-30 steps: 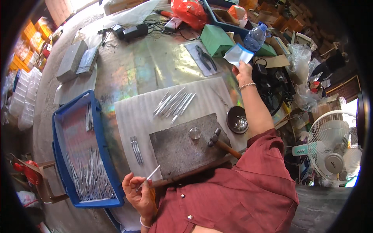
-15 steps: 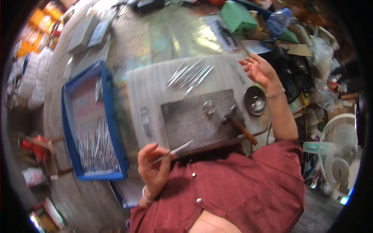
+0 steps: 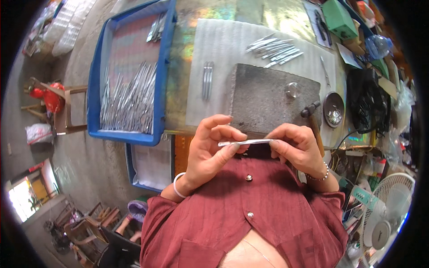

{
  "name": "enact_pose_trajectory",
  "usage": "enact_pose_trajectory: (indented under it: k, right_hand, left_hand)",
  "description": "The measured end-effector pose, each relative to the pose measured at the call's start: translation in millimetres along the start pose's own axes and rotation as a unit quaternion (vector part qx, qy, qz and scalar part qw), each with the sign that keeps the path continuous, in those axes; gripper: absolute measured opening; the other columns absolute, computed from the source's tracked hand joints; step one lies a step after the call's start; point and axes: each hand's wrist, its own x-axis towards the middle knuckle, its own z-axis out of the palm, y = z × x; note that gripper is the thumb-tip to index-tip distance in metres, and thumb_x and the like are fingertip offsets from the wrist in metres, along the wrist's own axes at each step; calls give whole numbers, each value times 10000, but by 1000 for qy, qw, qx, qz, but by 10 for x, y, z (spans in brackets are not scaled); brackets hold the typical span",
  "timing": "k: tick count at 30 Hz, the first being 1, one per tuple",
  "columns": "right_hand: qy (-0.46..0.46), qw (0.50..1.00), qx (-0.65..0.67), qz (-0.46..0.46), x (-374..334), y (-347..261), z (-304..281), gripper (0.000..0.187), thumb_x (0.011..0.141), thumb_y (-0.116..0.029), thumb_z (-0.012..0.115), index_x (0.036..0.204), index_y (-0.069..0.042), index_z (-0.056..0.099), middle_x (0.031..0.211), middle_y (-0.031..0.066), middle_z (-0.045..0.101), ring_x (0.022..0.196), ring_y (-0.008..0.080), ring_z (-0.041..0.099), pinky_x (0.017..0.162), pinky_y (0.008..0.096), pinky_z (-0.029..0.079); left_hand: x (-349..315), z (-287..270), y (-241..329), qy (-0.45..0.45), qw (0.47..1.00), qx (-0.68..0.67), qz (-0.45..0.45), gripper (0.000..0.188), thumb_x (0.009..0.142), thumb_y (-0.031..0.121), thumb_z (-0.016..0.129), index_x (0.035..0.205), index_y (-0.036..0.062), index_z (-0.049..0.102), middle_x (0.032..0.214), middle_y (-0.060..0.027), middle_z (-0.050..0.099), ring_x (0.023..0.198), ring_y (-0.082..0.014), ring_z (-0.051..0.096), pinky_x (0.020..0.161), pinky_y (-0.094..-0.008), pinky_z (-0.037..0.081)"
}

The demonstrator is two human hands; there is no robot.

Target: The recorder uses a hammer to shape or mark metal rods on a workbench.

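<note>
A thin flat metal strip (image 3: 246, 142) is held level in front of my chest, one end pinched by my left hand (image 3: 212, 149) and the other by my right hand (image 3: 298, 147). Just beyond my hands lies a grey stone slab (image 3: 268, 100) with a small round metal piece (image 3: 292, 90) on it. A hammer (image 3: 313, 120) rests at the slab's right edge. On the white foam sheet (image 3: 219, 58) lie a small bundle of metal strips (image 3: 207, 79) and a fanned pile of several more (image 3: 275, 48).
A blue tray (image 3: 96, 89) at the left holds several metal strips; a second blue tray (image 3: 149, 165) sits lower, under the table edge. A small metal bowl (image 3: 334, 109) is right of the slab. Clutter, a black bag and a fan (image 3: 384, 219) crowd the right.
My right hand came back from the far right and took the free end of the strip, which my left hand lifted up before my chest. The view tilted down toward my body.
</note>
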Motion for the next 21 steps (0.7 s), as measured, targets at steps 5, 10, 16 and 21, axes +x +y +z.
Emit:
enact_pose_trajectory:
  k: [5, 10, 16, 21]
  right_hand:
    - [21, 1000, -13, 12, -63, 157, 130, 90, 862, -60, 625, 890, 25, 626, 663, 8, 594, 596, 51, 534, 525, 214, 423]
    - [53, 974, -156, -154, -88, 284, 230, 77, 848, -31, 623, 895, 30, 624, 672, 56, 625, 529, 89, 569, 481, 219, 426]
    - [97, 927, -239, -272, -88, 363, 307, 129, 744, 24, 660, 867, 17, 618, 669, 106, 601, 536, 228, 594, 490, 298, 455]
    - [107, 916, -263, -284, -133, 424, 315, 164, 724, 24, 692, 864, 23, 608, 664, 123, 590, 545, 246, 602, 481, 322, 471]
  left_hand:
    - [-87, -98, -126, 33, 975, -212, -52, 327, 963, 105, 502, 1268, 16, 423, 1157, -199, 586, 990, -249, 642, 849, -330, 544]
    - [-115, -103, -164, 34, 976, -210, -41, 269, 990, 144, 450, 1200, -16, 504, 1144, -206, 602, 970, -233, 655, 821, -320, 561]
    - [-116, -113, -199, 40, 976, -210, -52, 283, 992, 155, 446, 1206, -19, 503, 1148, -212, 603, 949, -229, 662, 818, -321, 564]
    - [-131, -86, -236, 51, 973, -217, -66, 289, 980, 138, 475, 1219, -23, 494, 1149, -213, 602, 931, -221, 664, 806, -313, 563]
